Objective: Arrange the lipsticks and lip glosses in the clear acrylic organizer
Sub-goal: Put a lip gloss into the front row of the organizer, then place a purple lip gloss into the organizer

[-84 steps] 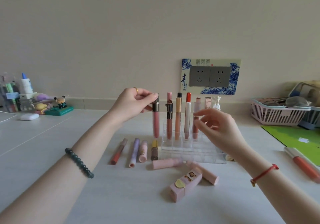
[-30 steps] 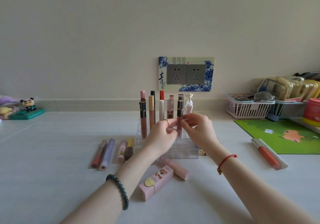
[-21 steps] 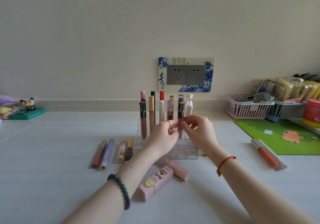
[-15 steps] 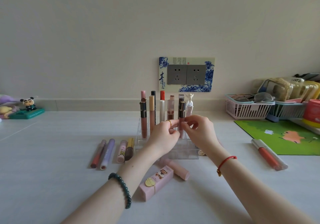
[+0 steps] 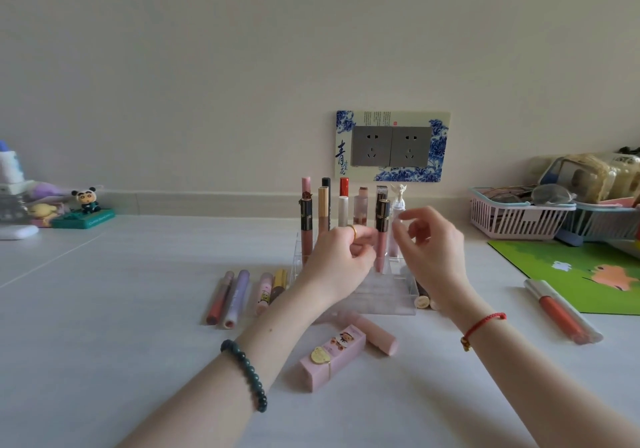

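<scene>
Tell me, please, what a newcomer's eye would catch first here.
The clear organizer in the middle of the table, with tubes standing upright in it, and the left hand and right hand flanking a dark-capped pink gloss there. Behind, a blue-and-white socket plate stands out on the wall.

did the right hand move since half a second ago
Yes. The right hand has drawn off to the right, away from the dark-capped pink gloss standing in the clear organizer; its fingers no longer touch the tube.

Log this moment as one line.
pink gloss: upright in organizer | left hand: at gloss, grip unclear | right hand: open, beside gloss
</scene>
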{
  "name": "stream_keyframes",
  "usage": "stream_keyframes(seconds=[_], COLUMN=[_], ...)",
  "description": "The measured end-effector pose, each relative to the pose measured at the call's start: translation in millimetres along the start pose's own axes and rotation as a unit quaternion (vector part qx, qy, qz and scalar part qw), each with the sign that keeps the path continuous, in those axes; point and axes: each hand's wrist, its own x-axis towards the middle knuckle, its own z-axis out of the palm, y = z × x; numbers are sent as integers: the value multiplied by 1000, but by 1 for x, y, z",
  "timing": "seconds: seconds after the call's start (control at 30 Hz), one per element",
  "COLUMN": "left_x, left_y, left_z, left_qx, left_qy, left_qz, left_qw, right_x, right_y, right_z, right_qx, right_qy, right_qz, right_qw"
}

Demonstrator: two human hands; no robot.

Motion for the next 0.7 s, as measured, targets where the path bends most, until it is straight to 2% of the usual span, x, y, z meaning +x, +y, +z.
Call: stream_keyframes(seconds=[0.1,0.17,0.23,0.3,0.47,0.7], left_x=[-6,-7,-7,-7,-12,-8], left_y=[1,-8,-25,-46,-84,-97], left_z=[-33,-63,-92,-113,-122,-108], left_qx=[-5,9,51,117,253,406], left_qy=[44,88,124,130,50,-53], left_qz=[23,7,-47,-114,-210,-252], left_qw=[999,996,990,978,943,877], right_x=[-1,-4,-8,-12,-14,-15], right_y=[-15,-23,-29,-31,-28,-26], right_z=[-2,0,3,6,7,7], right_qx=[28,32,25,12,-5,-6], right_qy=[18,4,-16,-34,-51,-60], right_qz=[-50,-83,-112,-135,-141,-130], right_qw=[998,996,993,990,989,990])
